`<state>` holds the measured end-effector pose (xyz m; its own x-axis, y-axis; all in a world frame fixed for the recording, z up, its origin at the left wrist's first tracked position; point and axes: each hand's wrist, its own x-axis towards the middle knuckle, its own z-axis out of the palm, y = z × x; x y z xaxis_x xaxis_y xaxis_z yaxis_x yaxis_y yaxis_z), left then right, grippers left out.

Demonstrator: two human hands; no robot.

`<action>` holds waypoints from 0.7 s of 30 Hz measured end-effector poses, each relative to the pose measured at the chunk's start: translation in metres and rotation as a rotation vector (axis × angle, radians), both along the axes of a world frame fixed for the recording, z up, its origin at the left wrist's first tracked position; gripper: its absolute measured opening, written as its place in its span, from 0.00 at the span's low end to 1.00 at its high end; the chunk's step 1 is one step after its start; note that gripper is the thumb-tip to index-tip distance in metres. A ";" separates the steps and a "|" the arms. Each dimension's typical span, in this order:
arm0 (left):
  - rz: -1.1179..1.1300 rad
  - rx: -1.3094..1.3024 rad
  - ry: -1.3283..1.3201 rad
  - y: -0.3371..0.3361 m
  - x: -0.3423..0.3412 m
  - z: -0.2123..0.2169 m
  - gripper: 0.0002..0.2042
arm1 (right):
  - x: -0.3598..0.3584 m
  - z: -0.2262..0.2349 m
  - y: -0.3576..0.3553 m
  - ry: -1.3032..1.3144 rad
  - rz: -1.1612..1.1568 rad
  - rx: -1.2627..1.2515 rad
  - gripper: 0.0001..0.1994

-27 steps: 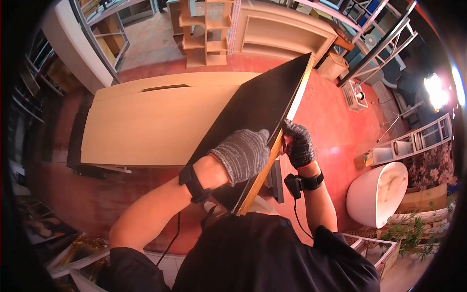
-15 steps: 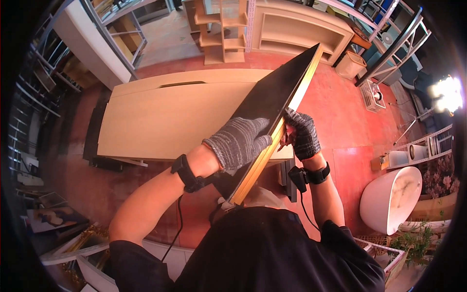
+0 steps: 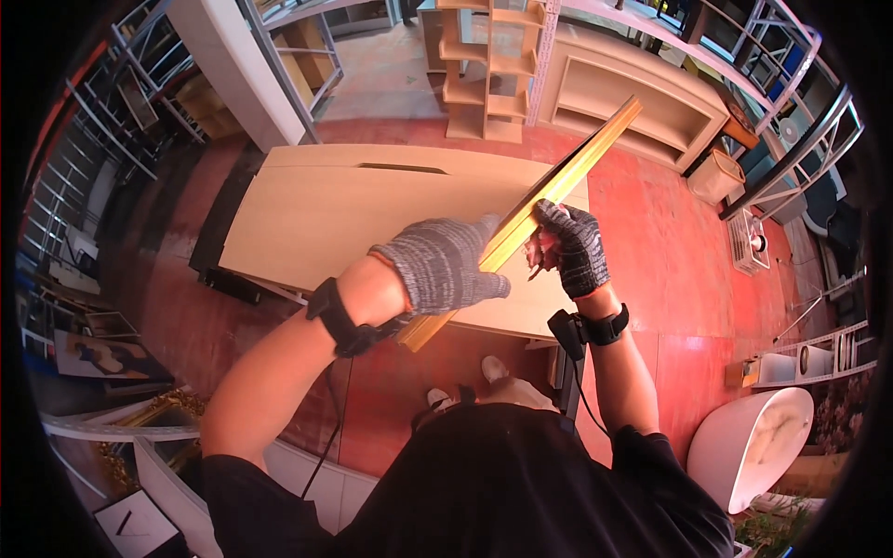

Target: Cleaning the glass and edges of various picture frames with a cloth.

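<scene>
A gold-edged picture frame point(image 3: 572, 177) is held up aslant over the table, its narrow gold side turned toward me and a thin strip of its dark face showing. My left hand point(image 3: 442, 265), in a grey knitted glove, is closed round the frame's lower part, thumb on the near side. On the right of the frame, my right hand point(image 3: 579, 251), gloved likewise, has bent fingers at the gold edge. A crumpled reddish cloth-like piece point(image 3: 539, 253) sticks out of that hand, partly hidden by the fingers.
The pale wooden table point(image 3: 326, 232) with a dark slot lies beneath. Beyond it stand a wooden shelf unit point(image 3: 490, 70) and a low cabinet point(image 3: 651, 65). A white tub point(image 3: 735, 446) is at the right on the red floor point(image 3: 642, 260). An ornate gold frame point(image 3: 172, 409) lies left.
The frame has turned, so its dark face has nearly gone from sight and the gold edge shows more. Its lower end has moved left. Both hands still hold on.
</scene>
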<state>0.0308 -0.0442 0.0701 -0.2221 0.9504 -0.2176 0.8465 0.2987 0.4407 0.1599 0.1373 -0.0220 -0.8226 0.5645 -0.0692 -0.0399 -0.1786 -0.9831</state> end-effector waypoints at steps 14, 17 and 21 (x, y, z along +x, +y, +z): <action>0.042 0.038 0.179 -0.032 0.004 -0.005 0.32 | -0.011 -0.002 -0.006 -0.021 0.013 -0.068 0.18; 0.099 -0.066 0.247 -0.028 -0.002 0.003 0.29 | -0.009 0.015 -0.015 -0.004 0.104 -0.110 0.17; 0.138 0.001 0.261 -0.035 -0.027 0.005 0.28 | -0.009 0.040 -0.023 0.197 -0.042 0.050 0.11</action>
<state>0.0035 -0.0791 0.0749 -0.3977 0.9076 -0.1349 0.8827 0.4185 0.2139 0.1504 0.1144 0.0177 -0.7929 0.5975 0.1196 -0.2384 -0.1236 -0.9633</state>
